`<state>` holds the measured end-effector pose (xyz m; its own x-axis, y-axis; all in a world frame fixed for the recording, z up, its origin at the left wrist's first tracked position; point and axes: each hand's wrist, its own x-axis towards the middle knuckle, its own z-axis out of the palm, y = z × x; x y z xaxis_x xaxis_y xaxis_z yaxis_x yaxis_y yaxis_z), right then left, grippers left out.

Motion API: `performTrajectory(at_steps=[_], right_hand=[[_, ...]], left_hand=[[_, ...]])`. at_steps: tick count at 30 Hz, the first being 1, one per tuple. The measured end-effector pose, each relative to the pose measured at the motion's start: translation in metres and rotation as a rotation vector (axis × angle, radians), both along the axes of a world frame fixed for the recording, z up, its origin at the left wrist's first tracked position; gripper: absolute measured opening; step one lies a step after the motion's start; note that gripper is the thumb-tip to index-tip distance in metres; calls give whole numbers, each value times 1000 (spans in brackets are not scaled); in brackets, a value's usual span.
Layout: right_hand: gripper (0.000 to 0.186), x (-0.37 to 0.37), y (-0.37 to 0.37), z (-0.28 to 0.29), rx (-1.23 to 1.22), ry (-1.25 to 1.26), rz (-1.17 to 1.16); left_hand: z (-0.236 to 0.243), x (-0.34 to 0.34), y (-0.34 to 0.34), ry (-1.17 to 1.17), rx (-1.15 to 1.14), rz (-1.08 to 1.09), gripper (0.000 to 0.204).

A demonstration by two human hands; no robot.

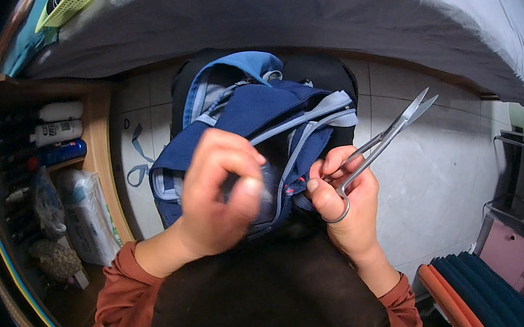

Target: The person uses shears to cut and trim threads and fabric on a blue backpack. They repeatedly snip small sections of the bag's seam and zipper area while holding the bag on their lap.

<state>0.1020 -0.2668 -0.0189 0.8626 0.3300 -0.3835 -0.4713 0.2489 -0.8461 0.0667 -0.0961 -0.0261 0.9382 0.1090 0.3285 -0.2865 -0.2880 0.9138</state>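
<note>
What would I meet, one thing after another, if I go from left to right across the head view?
White cylindrical bottles → thin blue fabric strap → bare left hand → silver metal scissors in the right hand → pink box-shaped drawer unit.

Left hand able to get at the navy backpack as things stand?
Likely yes. The left hand, though blurred, shows nothing held and is close to the navy backpack, with no obstacle visible between; the scissors in the right hand point away.
</note>
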Motion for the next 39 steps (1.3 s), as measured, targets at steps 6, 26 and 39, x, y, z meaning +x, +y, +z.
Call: performTrajectory(at_steps=[6,26,39], right_hand=[[24,0,-2,-4,43,15,-38],[26,-6,-2,-9,-4,-48,-131],[20,-3,-4,20,-513,-489,90]], left_hand=[[30,-5,38,39,-462,151,8],[8,-5,-16,150,385,-83,19],[10,-3,-18,-104,506,-14,18]])
